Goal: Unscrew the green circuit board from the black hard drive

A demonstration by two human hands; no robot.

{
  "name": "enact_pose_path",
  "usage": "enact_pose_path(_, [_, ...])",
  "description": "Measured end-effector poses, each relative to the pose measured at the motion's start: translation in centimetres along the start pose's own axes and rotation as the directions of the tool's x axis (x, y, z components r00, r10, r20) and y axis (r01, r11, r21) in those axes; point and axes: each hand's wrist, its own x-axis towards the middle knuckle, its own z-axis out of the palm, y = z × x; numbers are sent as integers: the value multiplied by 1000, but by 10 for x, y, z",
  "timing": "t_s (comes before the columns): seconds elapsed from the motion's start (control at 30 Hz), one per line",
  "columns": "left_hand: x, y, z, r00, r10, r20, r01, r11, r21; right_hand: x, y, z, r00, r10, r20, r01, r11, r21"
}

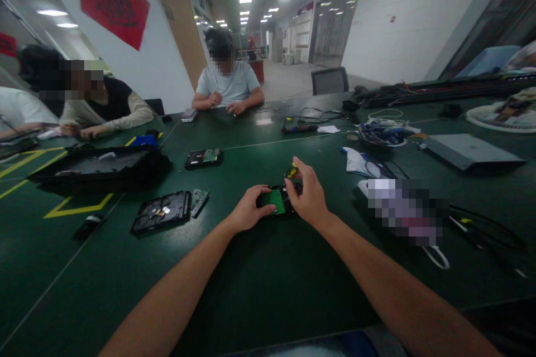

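Observation:
A hard drive (287,201) with a green circuit board (274,201) facing up lies on the table in front of me. My left hand (252,209) grips its left end, the thumb resting along the near edge of the board. Above the drive's right part, my right hand (307,192) pinches a short yellow-and-black screwdriver (292,170) between thumb and fingers. Its tip is hidden, so I cannot tell whether it touches the drive. To the left lies another hard drive (161,212), with a loose circuit board (199,202) beside it. Farther back is one more hard drive (203,158).
A black tray (100,167) stands at left on the green table (268,284). At right are a blurred-out object with a white strap (438,256), cables (481,228), a grey metal box (473,152) and a power tool (299,129). Other people sit across and at left.

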Motion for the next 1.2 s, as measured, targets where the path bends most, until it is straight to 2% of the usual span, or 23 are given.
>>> enact_pose_path(0.2, [0, -1, 0, 1000, 18, -6, -18, 1000, -7, 1, -2, -1, 1000, -16, -3, 16, 1000, 13])
enact_pose_path(0.37, [0, 1, -1, 1000, 9, -1, -9, 1000, -13, 0, -1, -2, 1000, 23, 14, -23, 1000, 17])
enact_pose_path(0.9, [-1, 2, -1, 1000, 19, -5, -19, 1000, -9, 1, -1, -2, 1000, -18, 4, 18, 1000, -20])
enact_pose_path(1.2, [-1, 3, -1, 1000, 13, -12, -13, 1000, 5, -1, 0, -2, 1000, 21, 10, -21, 1000, -16])
